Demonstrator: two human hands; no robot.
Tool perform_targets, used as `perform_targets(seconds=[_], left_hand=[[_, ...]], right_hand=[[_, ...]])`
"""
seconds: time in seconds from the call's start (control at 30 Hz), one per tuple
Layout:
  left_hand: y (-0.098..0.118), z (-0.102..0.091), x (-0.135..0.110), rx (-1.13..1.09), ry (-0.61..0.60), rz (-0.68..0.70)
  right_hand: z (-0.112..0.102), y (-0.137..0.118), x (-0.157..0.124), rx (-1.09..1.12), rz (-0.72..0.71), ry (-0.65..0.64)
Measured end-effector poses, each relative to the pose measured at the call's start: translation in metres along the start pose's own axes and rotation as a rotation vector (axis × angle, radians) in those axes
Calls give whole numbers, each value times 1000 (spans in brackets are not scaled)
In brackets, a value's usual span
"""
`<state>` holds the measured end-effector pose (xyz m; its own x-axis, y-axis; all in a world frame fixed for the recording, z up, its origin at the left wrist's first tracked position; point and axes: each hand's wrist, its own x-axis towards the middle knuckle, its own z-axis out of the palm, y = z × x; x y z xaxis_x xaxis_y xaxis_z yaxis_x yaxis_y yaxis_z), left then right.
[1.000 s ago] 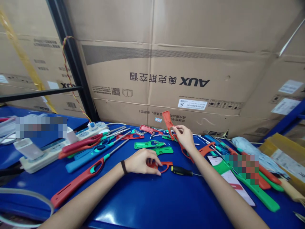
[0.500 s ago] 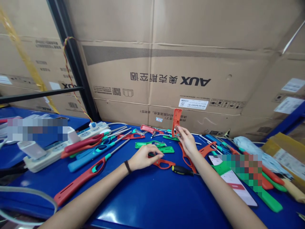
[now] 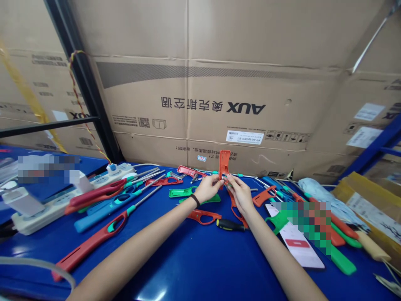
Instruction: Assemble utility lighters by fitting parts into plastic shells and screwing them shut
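Our left hand (image 3: 209, 189) has left the red handle piece (image 3: 203, 217) lying on the blue table (image 3: 194, 263) just left of the screwdriver (image 3: 230, 225) and now joins our right hand (image 3: 241, 194), both pinching the upright red lighter shell (image 3: 224, 165) beyond the screwdriver, so we judge two-handed fitting is under way.

An orange-red plastic lighter shell (image 3: 224, 163) stands nearly upright, pinched low down between the fingers (image 3: 217, 182) of both hands. Its squared top with a narrow slot rises above the fingertips, while its looped trigger-guard end curves down below them, behind the right hand. A small green and metal part sits at the fingertips, too small to make out.
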<state>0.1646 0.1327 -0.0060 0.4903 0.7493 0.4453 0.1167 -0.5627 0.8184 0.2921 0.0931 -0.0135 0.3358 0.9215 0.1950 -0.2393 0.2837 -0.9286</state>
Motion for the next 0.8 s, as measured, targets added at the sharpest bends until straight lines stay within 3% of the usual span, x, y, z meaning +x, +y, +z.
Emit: perform_targets(seconds=[0.33, 0.57, 0.8], left_hand=[[-8, -7, -9, 68, 322, -21], [-4, -12, -22, 53, 200, 78], [-10, -7, -16, 35, 195, 23]], right_hand=[[-4, -6, -1, -132, -86, -108], [-8, -8, -2, -159, -95, -172], [-17, -21, 3, -129, -79, -232]])
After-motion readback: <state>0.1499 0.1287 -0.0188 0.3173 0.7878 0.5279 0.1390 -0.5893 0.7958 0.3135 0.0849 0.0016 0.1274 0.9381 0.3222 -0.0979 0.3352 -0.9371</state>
